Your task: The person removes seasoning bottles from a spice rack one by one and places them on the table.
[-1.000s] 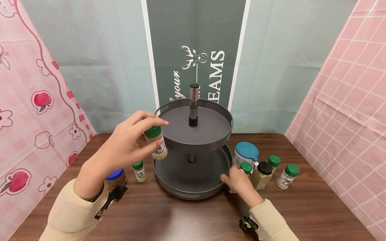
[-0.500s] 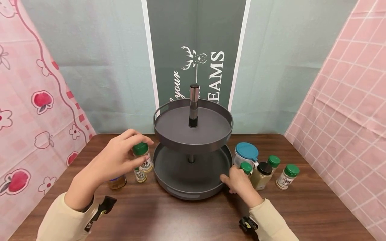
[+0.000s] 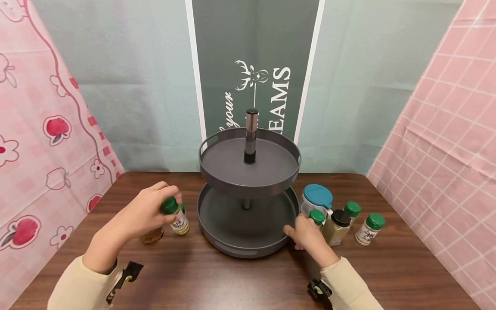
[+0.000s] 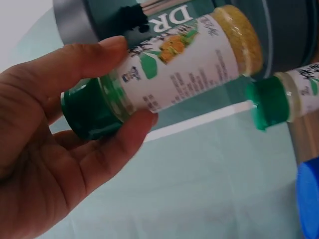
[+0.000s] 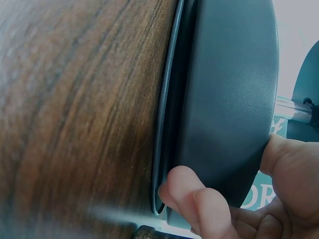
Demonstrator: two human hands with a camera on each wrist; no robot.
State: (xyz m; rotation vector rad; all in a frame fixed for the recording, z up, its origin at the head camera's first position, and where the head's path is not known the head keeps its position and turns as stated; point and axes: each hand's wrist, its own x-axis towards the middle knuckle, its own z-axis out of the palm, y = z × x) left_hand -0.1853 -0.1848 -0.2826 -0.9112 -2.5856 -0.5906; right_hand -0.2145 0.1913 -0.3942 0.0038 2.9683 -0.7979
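My left hand (image 3: 145, 211) holds a green-capped spice jar (image 3: 169, 206) by its cap and neck, on the left of the table. In the left wrist view this spice jar (image 4: 179, 64) shows a white label and yellowish contents, with thumb and fingers on either side. A second green-capped jar (image 4: 271, 102) stands close by, mostly hidden behind the held one in the head view. My right hand (image 3: 308, 234) grips the rim of the lower tier of a dark grey two-tier turntable rack (image 3: 249, 249). In the right wrist view, thumb and fingers straddle the tray's wall (image 5: 229, 99).
A blue-lidded jar with brown contents (image 3: 152, 236) stands partly behind the left hand. Right of the rack are a blue-lidded pitcher (image 3: 317, 196), a black-capped jar (image 3: 336, 228) and several green-capped jars (image 3: 368, 230). Curtains (image 3: 438, 150) flank the table.
My left hand has carried the spice jar from beside the upper tier leftward and down, beside the standing green-capped jar. The right hand stays on the lower tray's rim.
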